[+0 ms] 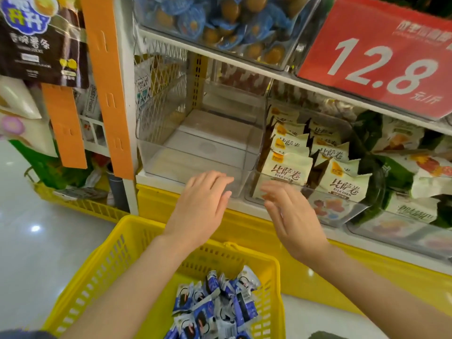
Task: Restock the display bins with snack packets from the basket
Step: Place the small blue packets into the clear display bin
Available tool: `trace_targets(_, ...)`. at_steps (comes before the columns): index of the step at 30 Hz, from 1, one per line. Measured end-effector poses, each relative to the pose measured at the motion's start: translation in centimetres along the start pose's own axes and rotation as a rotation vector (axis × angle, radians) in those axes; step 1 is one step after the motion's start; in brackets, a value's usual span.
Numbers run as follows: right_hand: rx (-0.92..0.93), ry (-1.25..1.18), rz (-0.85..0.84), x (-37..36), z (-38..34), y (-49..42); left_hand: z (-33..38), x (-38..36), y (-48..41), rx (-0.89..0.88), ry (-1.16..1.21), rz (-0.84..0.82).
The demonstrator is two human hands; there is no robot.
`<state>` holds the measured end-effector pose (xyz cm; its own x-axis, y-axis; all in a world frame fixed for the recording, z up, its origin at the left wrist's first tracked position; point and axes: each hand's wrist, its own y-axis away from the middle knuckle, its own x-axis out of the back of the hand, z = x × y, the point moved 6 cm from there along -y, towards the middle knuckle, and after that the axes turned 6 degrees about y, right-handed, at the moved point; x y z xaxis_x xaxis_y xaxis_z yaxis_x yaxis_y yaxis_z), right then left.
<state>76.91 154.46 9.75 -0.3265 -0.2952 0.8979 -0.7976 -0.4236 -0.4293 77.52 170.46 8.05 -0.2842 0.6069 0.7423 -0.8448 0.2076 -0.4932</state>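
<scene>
The basket (117,253) stands on the floor (29,241) in front of the shelf unit, with the snack packets (220,307) heaped in its right part. Behind and above it, the left bin (171,167) sits just beside the right bin (342,206), which holds rows of pouches (291,170). The left hand (203,204) lies before the left bin's front wall, the right hand (291,216) before the right bin's. One shelf up sits an upper bin (297,40), a price sign (381,57) to its right
</scene>
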Motion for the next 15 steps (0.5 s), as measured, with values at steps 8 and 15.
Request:
trace_targets(8, -0.069, -0.162, -0.454, -15.3, -3.0, 9.3, -10.7, -1.6, 12.7, 0.460, -0.079, -0.142)
trace_targets(15, -0.361, -0.289, -0.990, -28.2, -4.5, 17.9, -19.3, 0.4, 22.8, 0.868, -0.136, -0.173)
